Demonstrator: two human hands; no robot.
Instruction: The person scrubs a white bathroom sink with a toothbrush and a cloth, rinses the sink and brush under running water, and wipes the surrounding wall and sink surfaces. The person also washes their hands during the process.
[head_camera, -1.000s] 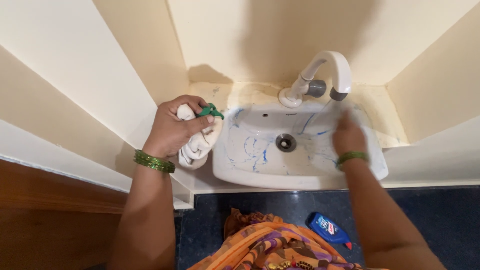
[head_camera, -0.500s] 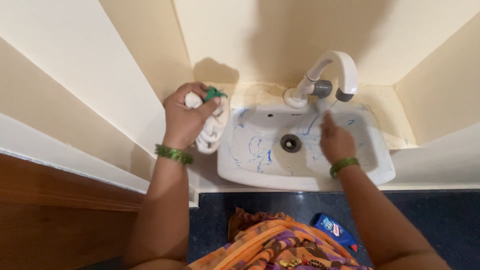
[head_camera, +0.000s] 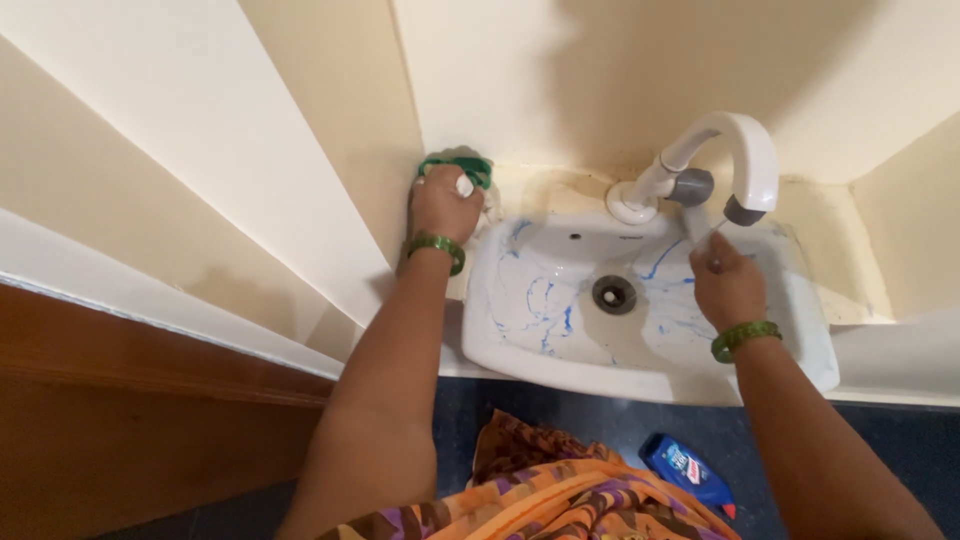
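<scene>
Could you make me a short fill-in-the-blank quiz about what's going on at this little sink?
1. The streaks of cleaner inside the sink are ____ in colour.
2. The right hand is under the spout of the ____.
3. The left hand grips a white bottle with a ____ cap.
4. The blue bottle lies on the ____.

Missing words: blue; tap; green; floor

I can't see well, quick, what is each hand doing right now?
Left hand: closed on a green scrubber at the sink's back corner.
Right hand: under the tap spout, fingers bunched; holding anything cannot be told.
</scene>
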